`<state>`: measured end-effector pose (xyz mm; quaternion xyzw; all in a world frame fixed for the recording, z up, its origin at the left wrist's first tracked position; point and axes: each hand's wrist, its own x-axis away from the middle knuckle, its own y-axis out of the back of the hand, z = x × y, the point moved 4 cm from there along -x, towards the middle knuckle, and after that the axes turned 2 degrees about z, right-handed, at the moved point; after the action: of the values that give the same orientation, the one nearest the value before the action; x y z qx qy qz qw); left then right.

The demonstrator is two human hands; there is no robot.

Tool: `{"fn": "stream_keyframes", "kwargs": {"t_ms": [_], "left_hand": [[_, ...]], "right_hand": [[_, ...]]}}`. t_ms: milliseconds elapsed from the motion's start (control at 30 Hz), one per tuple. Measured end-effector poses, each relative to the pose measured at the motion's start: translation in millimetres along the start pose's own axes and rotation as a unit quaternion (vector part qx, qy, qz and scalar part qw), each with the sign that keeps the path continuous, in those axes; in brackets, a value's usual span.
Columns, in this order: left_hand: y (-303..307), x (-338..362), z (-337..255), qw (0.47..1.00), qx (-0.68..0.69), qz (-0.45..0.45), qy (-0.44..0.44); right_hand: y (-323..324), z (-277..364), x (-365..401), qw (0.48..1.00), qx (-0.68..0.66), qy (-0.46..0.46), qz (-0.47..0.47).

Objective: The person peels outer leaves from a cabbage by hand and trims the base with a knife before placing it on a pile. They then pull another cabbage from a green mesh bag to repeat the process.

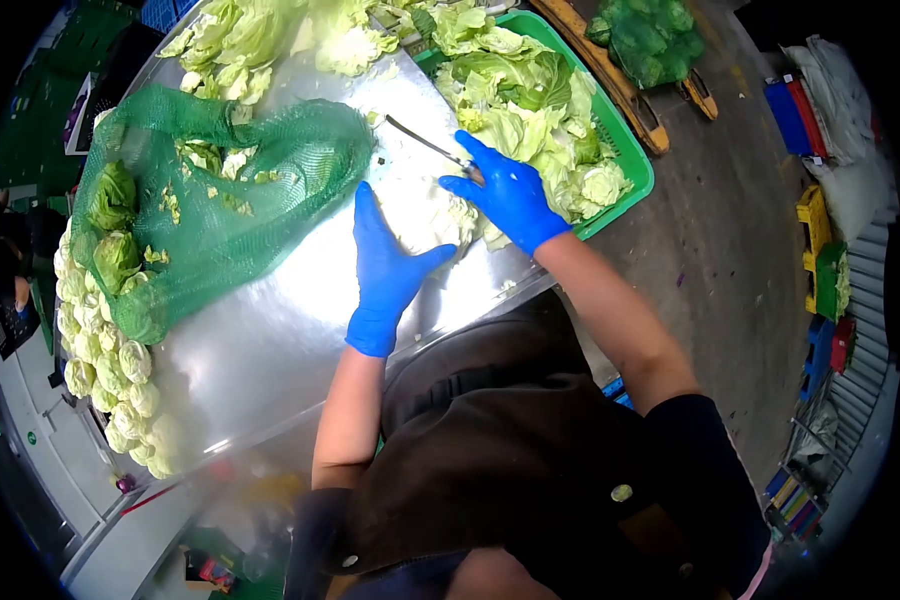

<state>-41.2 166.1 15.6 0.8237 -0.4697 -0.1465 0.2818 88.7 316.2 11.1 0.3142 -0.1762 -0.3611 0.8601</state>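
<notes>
My left hand [385, 265], in a blue glove, lies against the near left side of a pale cabbage head [432, 222], thumb and fingers spread around it. In a matching glove, my right hand [507, 190] is closed on a knife [423, 140] at the cabbage's right side; the dark blade points up and left above the cabbage. The cabbage rests on the shiny metal table [260, 345]. Left of my hands lies a green mesh bag [260, 220] with some cabbages inside.
Trimmed cabbages [110, 360] line the table's left edge. Loose leaves [235, 50] lie at the far side. A green crate [625, 185] full of leaves adjoins the right side. Beyond it are a wooden pallet [610, 75] and a netted bag of cabbages [650, 40].
</notes>
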Motion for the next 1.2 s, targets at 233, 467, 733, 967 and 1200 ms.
{"fn": "stream_keyframes", "kwargs": {"t_ms": [233, 467, 733, 967, 1200], "left_hand": [[-1.4, -12.7, -20.8, 0.999, -0.026, 0.009, 0.028], [-6.1, -6.1, -13.0, 0.998, -0.054, 0.008, 0.016], [-18.3, 11.4, -11.7, 0.995, -0.092, -0.031, 0.020], [3.3, 37.0, 28.2, 0.995, 0.080, -0.058, 0.011], [-2.0, 72.9, 54.6, 0.926, 0.290, -0.149, 0.190]], "right_hand": [[-4.7, 21.2, 56.5, 0.979, 0.197, 0.037, 0.030], [-9.1, 24.9, 54.1, 0.986, 0.159, 0.003, 0.051], [-0.4, -6.6, -12.5, 0.987, 0.161, 0.013, 0.009], [-15.3, -45.1, -25.1, 0.994, 0.106, -0.017, -0.012], [-3.9, -26.7, 20.7, 0.989, -0.066, -0.092, -0.096]]}}
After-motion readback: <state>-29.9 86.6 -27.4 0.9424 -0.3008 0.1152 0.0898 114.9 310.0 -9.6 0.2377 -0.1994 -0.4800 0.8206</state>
